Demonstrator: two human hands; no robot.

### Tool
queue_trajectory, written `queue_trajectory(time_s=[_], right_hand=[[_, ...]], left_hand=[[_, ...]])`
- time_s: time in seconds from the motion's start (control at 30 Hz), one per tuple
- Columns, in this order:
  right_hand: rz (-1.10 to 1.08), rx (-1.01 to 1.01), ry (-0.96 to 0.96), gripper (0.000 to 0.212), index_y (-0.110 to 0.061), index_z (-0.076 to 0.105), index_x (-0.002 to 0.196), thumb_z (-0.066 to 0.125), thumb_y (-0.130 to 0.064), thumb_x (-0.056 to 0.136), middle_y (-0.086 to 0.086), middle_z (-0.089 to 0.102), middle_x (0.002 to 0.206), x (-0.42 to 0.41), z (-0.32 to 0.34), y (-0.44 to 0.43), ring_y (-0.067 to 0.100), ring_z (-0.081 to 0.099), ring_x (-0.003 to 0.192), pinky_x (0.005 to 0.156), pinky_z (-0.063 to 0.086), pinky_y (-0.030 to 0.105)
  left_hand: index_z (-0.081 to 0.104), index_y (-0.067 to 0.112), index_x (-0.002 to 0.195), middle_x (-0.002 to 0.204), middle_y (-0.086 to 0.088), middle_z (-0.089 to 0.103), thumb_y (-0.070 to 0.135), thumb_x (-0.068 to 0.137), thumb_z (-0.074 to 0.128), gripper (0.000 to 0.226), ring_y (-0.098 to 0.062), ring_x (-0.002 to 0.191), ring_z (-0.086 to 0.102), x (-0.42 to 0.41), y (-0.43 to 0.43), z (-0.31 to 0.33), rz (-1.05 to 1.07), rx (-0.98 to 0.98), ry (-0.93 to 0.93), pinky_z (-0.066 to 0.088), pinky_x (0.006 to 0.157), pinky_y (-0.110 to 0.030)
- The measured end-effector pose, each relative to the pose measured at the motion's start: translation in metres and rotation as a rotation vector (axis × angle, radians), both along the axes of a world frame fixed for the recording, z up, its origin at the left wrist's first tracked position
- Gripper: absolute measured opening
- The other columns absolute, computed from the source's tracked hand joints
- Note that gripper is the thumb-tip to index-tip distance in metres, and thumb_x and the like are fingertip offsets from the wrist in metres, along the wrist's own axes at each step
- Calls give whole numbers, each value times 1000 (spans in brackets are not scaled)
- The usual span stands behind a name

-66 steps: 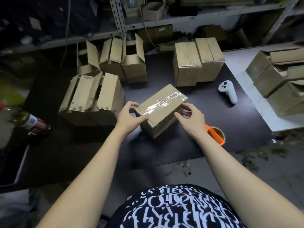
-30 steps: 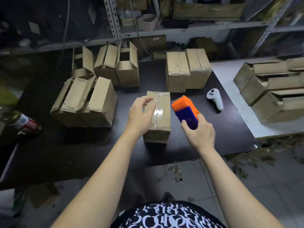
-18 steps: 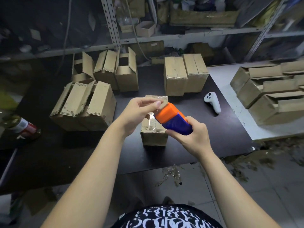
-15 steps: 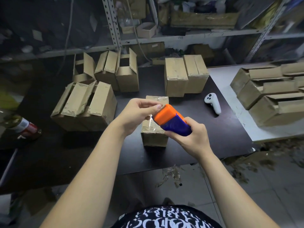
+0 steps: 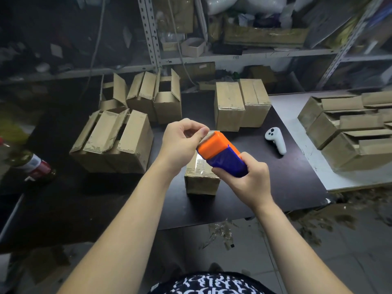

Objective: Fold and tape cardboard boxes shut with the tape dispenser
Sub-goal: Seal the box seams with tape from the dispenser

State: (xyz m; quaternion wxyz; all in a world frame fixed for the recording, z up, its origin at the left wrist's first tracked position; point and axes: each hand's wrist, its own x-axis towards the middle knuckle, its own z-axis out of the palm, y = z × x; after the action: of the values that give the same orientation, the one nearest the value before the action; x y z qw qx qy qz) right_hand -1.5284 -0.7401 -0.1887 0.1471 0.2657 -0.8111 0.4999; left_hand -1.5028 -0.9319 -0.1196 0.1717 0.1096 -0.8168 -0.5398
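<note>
The tape dispenser [image 5: 221,154] was held above the dark table [image 5: 286,187], its long axis slanting from lower right to upper left, orange head pointing up-left. The right hand [image 5: 244,179] gripped its blue body; the left hand [image 5: 182,141] pinched thumb and forefinger at the cutter edge. Beneath stood a taped cardboard box [image 5: 201,177], partly hidden. Open-flapped boxes [image 5: 114,143] lay left, a white controller [image 5: 275,140] right.
</note>
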Motion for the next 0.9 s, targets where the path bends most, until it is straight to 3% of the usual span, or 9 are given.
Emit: queue_trajectory(time_s=[0.17,0.27,0.4,0.53,0.73,0.9], right_hand=[[-19,-20,-7,44,-39,40,72,79,-61,73,-21,43,58,-1,-8,2,8,44,51,51,31,17],[-16,-40,-77,43,-30,48,70,79,-60,73,-14,50,56,-5,-16,3,10,45,50,50,35,23],[-4,-19,-151,43,-33,49,69,87,-50,75,-16,55,58,-16,-11,0,8,47,51,51,33,18],[-82,89,-278,37,-26,56,70,83,-50,78,-9,63,61,-24,-22,11,10,54,55,55,41,27],[-111,136,-348,39,-24,58,73,77,-57,80,-4,66,63,-26,-22,11,15,61,61,59,47,33],[-221,171,-355,49,-22,54,69,71,-66,82,-4,65,61,-26,-21,6,13,60,61,57,43,32]], left_hand=[[76,18,99,90,7,68,20,96,70,6,1,84,63,-6,-13,24,-9,-102,89,47,69,-8],[77,14,99,87,8,65,16,95,71,7,4,81,60,-8,-10,29,-39,-184,110,44,68,-7],[76,16,97,88,8,64,15,96,70,6,1,83,60,-12,-9,35,7,-231,186,45,71,-9],[76,19,91,82,9,60,15,93,73,6,2,74,56,-18,-32,56,115,-267,278,42,66,-11],[77,12,91,83,8,58,13,93,73,5,-2,74,55,-17,-32,56,39,-365,311,40,66,-9],[75,2,91,86,-3,58,4,91,71,4,-11,76,56,-14,-19,54,-105,-443,435,47,64,-20]])
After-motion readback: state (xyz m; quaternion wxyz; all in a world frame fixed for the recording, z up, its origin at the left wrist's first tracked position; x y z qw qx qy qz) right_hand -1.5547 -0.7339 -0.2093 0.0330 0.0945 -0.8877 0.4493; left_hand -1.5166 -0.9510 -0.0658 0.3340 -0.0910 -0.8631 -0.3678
